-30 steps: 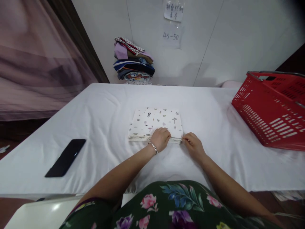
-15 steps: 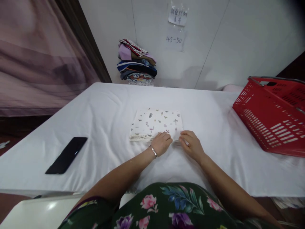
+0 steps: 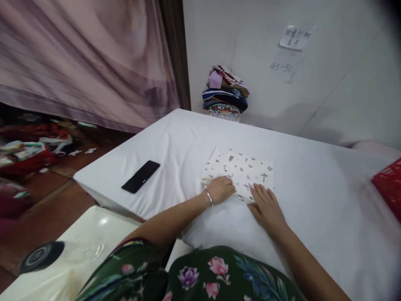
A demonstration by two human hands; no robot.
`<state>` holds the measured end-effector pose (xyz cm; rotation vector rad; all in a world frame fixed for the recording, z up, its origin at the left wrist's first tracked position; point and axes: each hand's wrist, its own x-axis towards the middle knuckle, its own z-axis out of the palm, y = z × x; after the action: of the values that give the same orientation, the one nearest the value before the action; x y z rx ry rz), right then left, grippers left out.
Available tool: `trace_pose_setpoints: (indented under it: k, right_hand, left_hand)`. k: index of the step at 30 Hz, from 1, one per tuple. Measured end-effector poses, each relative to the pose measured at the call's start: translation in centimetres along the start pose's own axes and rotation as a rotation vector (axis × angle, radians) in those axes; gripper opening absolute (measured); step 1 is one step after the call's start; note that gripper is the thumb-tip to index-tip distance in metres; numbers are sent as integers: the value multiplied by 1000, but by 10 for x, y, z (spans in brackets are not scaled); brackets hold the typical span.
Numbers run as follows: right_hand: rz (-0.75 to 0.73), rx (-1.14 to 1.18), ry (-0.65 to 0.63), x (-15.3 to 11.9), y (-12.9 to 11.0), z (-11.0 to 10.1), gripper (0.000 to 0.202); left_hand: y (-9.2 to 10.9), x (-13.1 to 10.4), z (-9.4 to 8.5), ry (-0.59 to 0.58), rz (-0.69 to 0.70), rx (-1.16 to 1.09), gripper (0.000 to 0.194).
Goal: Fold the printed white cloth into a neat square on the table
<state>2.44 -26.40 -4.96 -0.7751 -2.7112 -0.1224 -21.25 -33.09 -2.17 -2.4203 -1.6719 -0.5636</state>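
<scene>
A folded white cloth (image 3: 239, 167) printed with small plants and animals lies flat on the table, its layered edge towards me. My left hand (image 3: 221, 190), with a bracelet at the wrist, is closed at that near edge, fingers curled over the top layer and the thumb hidden. At the near right corner of the cloth rests my right hand (image 3: 267, 205). Its fingers are stretched out flat on the print, the thumb apart from them.
A black phone (image 3: 140, 176) lies on the white-covered table (image 3: 313, 184) at left. Folded fabrics form a stack (image 3: 225, 94) by the wall. A red basket (image 3: 390, 188) stands at the right edge. A white surface (image 3: 103, 228) is at lower left, beside a pink curtain (image 3: 94, 54) farther back.
My view has swung left, so the basket is mostly out of frame. My right hand has gone from pinching the cloth's near edge to lying flat on its corner. The left stays at the edge.
</scene>
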Motion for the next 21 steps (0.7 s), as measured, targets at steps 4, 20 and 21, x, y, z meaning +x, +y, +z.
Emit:
trace_pose_setpoints:
  k: [4, 20, 21]
  right_hand:
    - [-8, -20, 27, 0, 0, 2, 53]
    - [-9, -27, 48, 0, -1, 0, 52]
    - [-8, -26, 48, 0, -1, 0, 53]
  left_hand:
    - [-19, -24, -17, -22, -227, 13, 32]
    - [-53, -64, -28, 228, -575, -256, 25]
    - [-54, -62, -28, 210, -557, -245, 24]
